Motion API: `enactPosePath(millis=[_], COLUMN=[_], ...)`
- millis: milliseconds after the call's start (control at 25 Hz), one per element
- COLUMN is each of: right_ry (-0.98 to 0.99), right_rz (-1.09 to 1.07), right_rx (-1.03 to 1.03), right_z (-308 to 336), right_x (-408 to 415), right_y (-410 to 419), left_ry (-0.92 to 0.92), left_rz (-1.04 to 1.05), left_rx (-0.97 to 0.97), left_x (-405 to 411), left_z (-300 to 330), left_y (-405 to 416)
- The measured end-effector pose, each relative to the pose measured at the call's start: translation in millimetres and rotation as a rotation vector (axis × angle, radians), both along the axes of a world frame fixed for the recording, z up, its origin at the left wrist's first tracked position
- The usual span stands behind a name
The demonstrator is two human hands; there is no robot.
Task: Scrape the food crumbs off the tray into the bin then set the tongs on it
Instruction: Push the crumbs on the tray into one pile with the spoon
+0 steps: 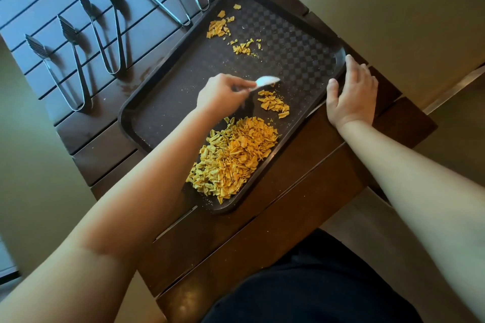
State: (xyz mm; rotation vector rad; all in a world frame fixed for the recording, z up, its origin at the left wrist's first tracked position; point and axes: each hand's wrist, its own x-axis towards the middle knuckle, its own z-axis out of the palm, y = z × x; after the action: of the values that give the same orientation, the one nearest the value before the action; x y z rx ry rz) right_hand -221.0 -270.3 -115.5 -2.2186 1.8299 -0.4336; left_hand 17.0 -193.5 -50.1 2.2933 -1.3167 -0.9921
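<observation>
Beside tray (162,78), 4 tongs (78,65), slatted table (301,191)

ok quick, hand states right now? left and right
Left hand: closed, fingers gripping the white scraper over the tray.
Right hand: open, fingers straight, resting on the tray's edge, holding nothing.
</observation>
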Motion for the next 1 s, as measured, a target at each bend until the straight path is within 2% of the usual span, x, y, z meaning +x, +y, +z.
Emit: enactPosePath(millis=[80, 280, 600, 760, 880, 1000], right_ry=[-0.005, -0.003, -0.015, -0.017, -0.023, -0.018], right_rz=[0.000, 0.000, 0.000, 0.001, 0.000, 0.000], right_rx=[-0.002, -0.004, -0.003, -0.001, 0.005, 0.001], right_z=[0, 0, 0, 0, 1, 1], right_x=[0, 0, 0, 0, 0, 0], right_y=[0, 0, 0, 0, 0, 0], left_ry=[-0.050, -0.135, 0.043, -0.032, -0.155, -0.160], left_rz=[-0.058, 0.162, -0.173, -0.283, -0.130, -0.090], left_rx=[0.004, -0.146, 0.021, 0.039, -0.118, -0.094], left_x=[-4, -7, -2, 6, 2, 1], left_z=[1, 4, 5, 13, 11, 4], left_y=[2, -22, 2, 11, 4, 10])
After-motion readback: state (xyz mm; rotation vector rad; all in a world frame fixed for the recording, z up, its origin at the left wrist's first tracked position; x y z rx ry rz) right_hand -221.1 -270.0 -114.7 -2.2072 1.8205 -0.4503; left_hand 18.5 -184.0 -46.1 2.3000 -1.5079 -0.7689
